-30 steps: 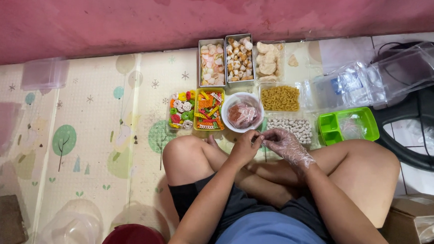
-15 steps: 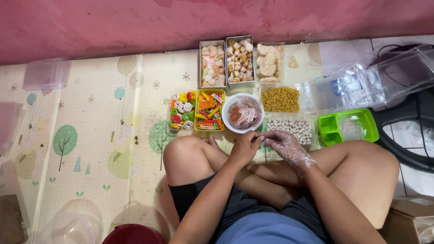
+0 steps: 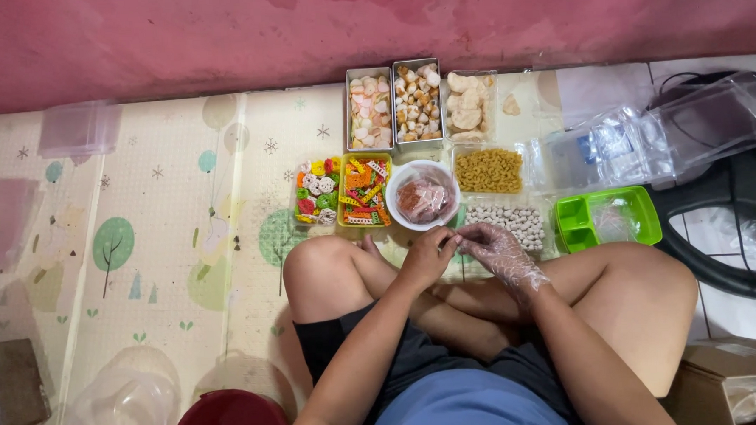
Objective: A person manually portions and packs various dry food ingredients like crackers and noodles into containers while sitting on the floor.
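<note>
I sit cross-legged on a patterned floor mat (image 3: 167,247). My left hand (image 3: 427,254) is bare, its fingers pinched at the fingertips of my right hand (image 3: 500,251), which wears a thin clear plastic glove. Both hands meet just in front of a white bowl (image 3: 422,195) holding a bag of reddish food. Around the bowl stand trays of colourful snacks (image 3: 340,191), yellow pasta shapes (image 3: 487,170) and pale round balls (image 3: 514,222). Whether my left hand grips the glove itself I cannot tell.
Three metal and plastic trays of crackers (image 3: 416,105) line the pink wall. A green compartment tray (image 3: 608,218) and clear plastic bags (image 3: 647,141) lie to the right. A dark red bowl (image 3: 230,419) and a clear container (image 3: 127,406) sit near left. A cardboard box (image 3: 725,376) is at right.
Both hands stay together in front of the bowl; only the fingers shift slightly.
</note>
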